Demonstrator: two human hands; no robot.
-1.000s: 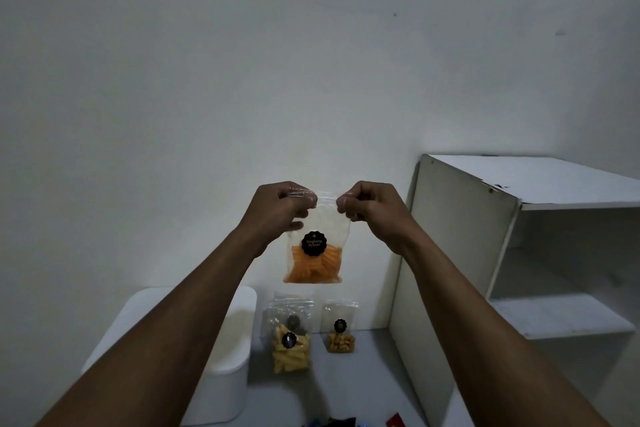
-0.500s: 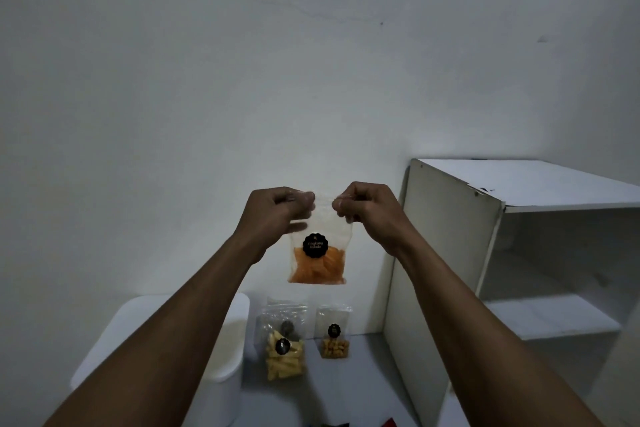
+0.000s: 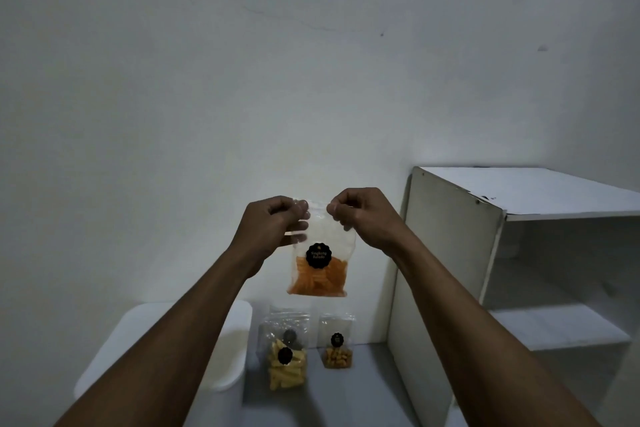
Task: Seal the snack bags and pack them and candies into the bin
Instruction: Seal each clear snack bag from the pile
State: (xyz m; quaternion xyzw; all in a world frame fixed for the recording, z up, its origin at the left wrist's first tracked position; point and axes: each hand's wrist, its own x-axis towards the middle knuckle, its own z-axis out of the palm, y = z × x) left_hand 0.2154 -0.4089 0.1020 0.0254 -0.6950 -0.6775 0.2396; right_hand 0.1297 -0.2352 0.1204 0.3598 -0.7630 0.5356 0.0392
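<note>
A: How far along does the job look?

B: Early, I'd say. One snack bag of orange chips [image 3: 318, 274] hangs in the air at the centre of the frame, held up by its top edge. The left hand [image 3: 273, 224] pinches the top left corner and the right hand [image 3: 360, 215] pinches the top right corner, so each grip is narrow and closed on the bag's strip.

A: Is it sealed?

B: I cannot tell; the strip between the fingertips is clear plastic and too small to read. The hands sit where one would press a zip shut, so I judge that sealing this bag is the step in hand.

A: And the others?

B: Two more stand low in the frame, just below the held one: a bag of yellow sticks [image 3: 286, 359] and a smaller bag of round snacks [image 3: 337, 348], close beside each other on the grey surface [image 3: 363, 388]. Whether their tops are closed is not clear.

A: The bin?

B: The white bin [image 3: 228, 354] sits in the lower left, partly behind the left forearm, just beside the yellow bag. No bag shows inside it. No candies are in view either, so all the packing appears left to do.
</note>
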